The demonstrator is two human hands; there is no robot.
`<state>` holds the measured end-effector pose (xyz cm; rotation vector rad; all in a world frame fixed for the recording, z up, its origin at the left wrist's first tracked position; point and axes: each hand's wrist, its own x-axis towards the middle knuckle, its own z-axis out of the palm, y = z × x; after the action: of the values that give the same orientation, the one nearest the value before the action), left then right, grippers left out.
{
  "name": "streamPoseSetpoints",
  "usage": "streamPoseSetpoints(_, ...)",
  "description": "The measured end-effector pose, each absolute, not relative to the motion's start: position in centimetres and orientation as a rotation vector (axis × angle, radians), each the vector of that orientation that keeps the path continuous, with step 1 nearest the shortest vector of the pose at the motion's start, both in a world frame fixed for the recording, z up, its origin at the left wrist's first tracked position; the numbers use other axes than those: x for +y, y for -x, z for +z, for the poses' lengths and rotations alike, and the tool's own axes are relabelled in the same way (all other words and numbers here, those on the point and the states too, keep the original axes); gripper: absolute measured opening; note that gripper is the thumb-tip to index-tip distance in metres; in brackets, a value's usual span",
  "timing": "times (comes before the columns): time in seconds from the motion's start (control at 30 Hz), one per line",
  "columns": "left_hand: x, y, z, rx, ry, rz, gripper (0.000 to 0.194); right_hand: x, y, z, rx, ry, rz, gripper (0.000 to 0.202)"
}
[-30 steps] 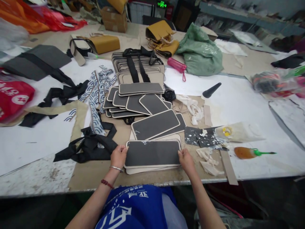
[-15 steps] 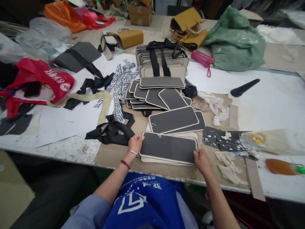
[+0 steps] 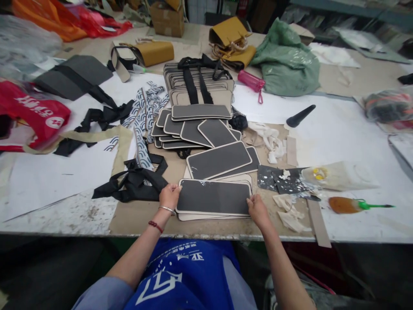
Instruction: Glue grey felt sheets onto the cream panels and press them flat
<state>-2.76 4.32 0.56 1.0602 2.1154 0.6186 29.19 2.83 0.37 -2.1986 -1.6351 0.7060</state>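
Observation:
A dark grey panel with a pale border [image 3: 213, 197] lies over a few pale panels at the table's front edge. My left hand [image 3: 169, 197] pinches its left end, and my right hand [image 3: 257, 210] pinches its right end. Just behind it, another dark panel [image 3: 219, 160] rests slanted on more panels. Further back is a loose pile of dark panels [image 3: 193, 129], then a row of upright beige panels [image 3: 176, 97] with black straps [image 3: 191, 86] over them. Black fabric strips [image 3: 132, 183] lie left of my left hand.
On the right are a glue-spotted dark board [image 3: 267, 177], a bottle of orange-brown liquid [image 3: 344, 205], and a black tapered object [image 3: 300, 116]. A red bag [image 3: 35, 114] lies at left. Yellow bags [image 3: 229, 32] and a green sack [image 3: 287, 64] stand behind.
The view has turned to the right, so everything appears further left. Both hands still hold the panel's ends, and the panel lies more level in the picture.

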Motion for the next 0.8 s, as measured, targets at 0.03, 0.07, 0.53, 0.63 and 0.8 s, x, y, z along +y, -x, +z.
streamPoseSetpoints(0.03, 4.3, 2.7, 0.6, 2.119, -1.064, 0.611, 0.017, 2.8, -29.2, 0.4, -1.634, 2.197, 0.706, 0.013)
streamPoseSetpoints(0.07, 4.3, 2.7, 0.6, 2.123, -1.068, 0.605, 0.017, 2.8, -29.1, 0.5, -1.632, 2.196, 0.706, 0.013)
streamPoseSetpoints(0.53, 4.4, 2.5, 0.6, 2.13, -1.102, 0.597, 0.013, 2.7, -28.6, 0.5, -1.608, 2.316, 0.69, 0.018)
streamPoseSetpoints(0.63, 4.4, 2.9, 0.6, 2.12, -1.125, 0.617, 0.011, 2.8, -28.7, 0.4, -1.619, 2.331, 0.693, 0.018)
streamPoseSetpoints(0.8, 2.2, 2.3, 1.9, 2.204, -1.334, 0.678, 0.017, 2.9, -28.9, 0.1, -1.635, 2.343, 0.688, 0.019)
